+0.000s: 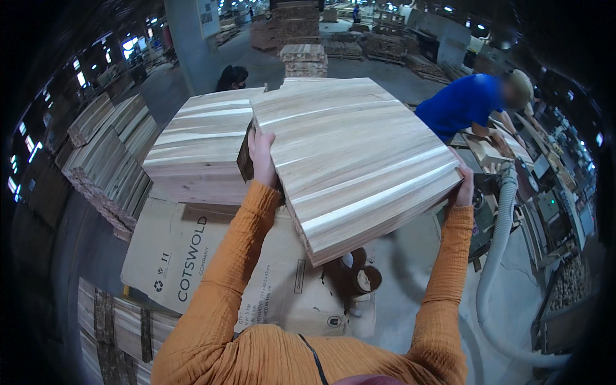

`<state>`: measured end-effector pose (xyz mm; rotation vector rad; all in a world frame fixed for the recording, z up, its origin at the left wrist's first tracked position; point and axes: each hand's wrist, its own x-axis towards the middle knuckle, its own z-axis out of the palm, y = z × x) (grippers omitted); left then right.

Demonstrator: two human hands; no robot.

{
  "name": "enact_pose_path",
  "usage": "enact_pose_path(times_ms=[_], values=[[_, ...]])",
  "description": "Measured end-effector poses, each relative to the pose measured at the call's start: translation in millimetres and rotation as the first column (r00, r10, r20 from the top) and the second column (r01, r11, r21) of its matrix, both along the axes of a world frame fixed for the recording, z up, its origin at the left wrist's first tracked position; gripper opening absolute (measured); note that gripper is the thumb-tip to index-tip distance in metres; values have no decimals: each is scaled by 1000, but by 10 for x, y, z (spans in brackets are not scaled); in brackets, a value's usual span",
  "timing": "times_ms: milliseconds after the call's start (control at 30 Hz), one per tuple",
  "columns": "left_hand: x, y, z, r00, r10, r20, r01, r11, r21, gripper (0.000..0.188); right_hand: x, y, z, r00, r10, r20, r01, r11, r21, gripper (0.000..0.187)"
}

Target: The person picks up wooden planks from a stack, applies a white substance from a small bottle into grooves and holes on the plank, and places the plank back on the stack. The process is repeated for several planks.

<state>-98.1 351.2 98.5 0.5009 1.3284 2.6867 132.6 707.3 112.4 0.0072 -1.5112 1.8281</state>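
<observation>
In front of me is a pale wooden panel stack [359, 154], turned at an angle, with light and darker grain stripes across its top. My left hand [262, 155] is closed on its left edge, fingers partly out of sight. My right hand [463, 185] grips the near right corner, its fingers partly hidden by the wood. How many panels my hands take hold of I cannot tell. To its left stands a second wooden panel stack [199, 138], resting on a flattened cardboard sheet [160, 224] with print on it.
A co-worker in a blue shirt [459, 102] bends over a machine at the right. A grey flexible hose [487, 289] curves down beside it. Timber stacks [106, 170] stand at the left, strapped boards [128, 327] lower left. A dark-haired head [232, 78] shows behind the second stack.
</observation>
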Motion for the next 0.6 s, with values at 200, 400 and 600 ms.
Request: enact_pose_path(times_ms=[200,400,600], values=[[-696,520,181,993,-118,25,118,993,6,37,-378,202,83,998,-59,33,59,998,5,55],[-1403,450,627,998,67,7,-56,886,-460,55,-1360,286,-12,959,-272,-77,277,958,70,36],[-975,100,507,949,-37,-313,-163,792,-588,51,-1931,305,-136,843,-510,-169,535,829,166,36]])
